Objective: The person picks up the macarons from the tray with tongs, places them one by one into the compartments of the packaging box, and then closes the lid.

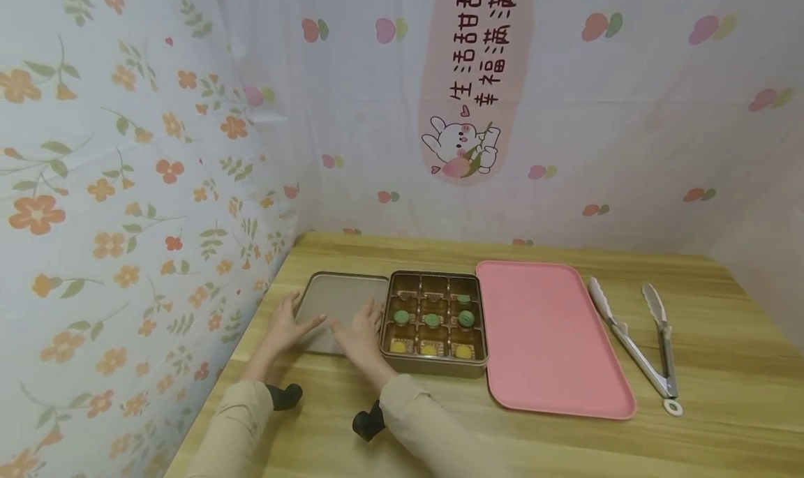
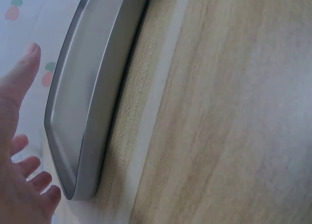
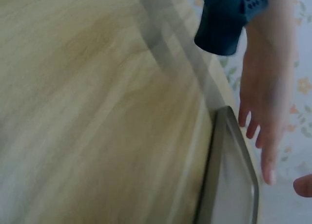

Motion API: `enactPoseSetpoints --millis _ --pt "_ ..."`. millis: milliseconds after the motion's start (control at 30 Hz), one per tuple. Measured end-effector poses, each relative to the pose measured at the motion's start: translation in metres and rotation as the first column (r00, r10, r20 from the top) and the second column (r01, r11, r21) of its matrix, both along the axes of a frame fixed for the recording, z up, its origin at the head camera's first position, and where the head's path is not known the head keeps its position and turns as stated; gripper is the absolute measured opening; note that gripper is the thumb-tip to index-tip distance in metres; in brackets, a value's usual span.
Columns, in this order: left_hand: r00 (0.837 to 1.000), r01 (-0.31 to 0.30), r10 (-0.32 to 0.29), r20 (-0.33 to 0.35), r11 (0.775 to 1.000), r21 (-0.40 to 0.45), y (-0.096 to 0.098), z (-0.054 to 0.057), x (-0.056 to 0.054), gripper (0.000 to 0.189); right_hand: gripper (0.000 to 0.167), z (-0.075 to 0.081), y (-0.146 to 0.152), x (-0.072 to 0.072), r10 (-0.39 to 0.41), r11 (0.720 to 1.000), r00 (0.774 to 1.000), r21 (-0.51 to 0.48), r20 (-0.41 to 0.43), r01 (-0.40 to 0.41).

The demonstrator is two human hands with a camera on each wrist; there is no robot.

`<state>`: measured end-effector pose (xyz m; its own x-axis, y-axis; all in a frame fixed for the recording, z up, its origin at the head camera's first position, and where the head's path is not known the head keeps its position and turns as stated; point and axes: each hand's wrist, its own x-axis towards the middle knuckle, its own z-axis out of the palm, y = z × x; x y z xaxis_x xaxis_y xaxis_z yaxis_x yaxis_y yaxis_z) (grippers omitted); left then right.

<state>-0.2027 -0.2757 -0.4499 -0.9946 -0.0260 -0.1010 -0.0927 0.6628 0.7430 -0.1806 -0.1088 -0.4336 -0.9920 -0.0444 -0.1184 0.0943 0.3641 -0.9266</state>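
A shallow grey metal lid (image 1: 342, 298) lies on the table with its raised rim facing up. At its left edge is my left hand (image 1: 285, 328), its fingers spread and its thumb reaching over the lid. My right hand (image 1: 361, 335) is over the lid's right part, fingers extended beside the box wall. Neither hand grips anything. Right against the lid stands a brown metal box (image 1: 433, 368) divided into compartments. Green round pieces (image 1: 432, 320) sit in its middle row and one back-right compartment; yellow round pieces (image 1: 429, 350) fill the front row.
A pink tray (image 1: 553, 331) lies right of the box, close against it. Farther right, metal tongs (image 1: 641, 356) lie spread on the wooden table (image 1: 710, 324). Patterned cloth (image 1: 358, 115) hangs at the back and left.
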Motion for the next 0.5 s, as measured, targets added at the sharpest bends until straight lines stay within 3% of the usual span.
enactPoseSetpoints --millis 200,333,433,500 --pt "0.999 0.009 -0.011 0.051 0.999 0.05 0.0 -0.007 -0.003 0.09 0.089 -0.012 -0.005 0.001 -0.043 0.998 0.999 0.054 0.013 0.043" --pt "1.0 0.023 -0.023 0.007 0.999 0.041 -0.002 -0.012 -0.006 0.072 0.089 -0.016 -0.007 0.001 -0.056 0.995 0.998 0.083 -0.009 0.057" --pt "0.998 0.028 -0.029 -0.048 0.999 -0.026 -0.005 -0.013 -0.006 0.051 0.089 -0.016 -0.008 0.001 -0.053 0.995 0.999 0.088 -0.011 0.054" --pt "0.997 0.006 -0.013 -0.075 0.996 -0.092 -0.007 -0.011 -0.007 0.046 0.088 -0.016 -0.01 0.001 -0.045 0.995 0.999 0.09 -0.013 0.046"
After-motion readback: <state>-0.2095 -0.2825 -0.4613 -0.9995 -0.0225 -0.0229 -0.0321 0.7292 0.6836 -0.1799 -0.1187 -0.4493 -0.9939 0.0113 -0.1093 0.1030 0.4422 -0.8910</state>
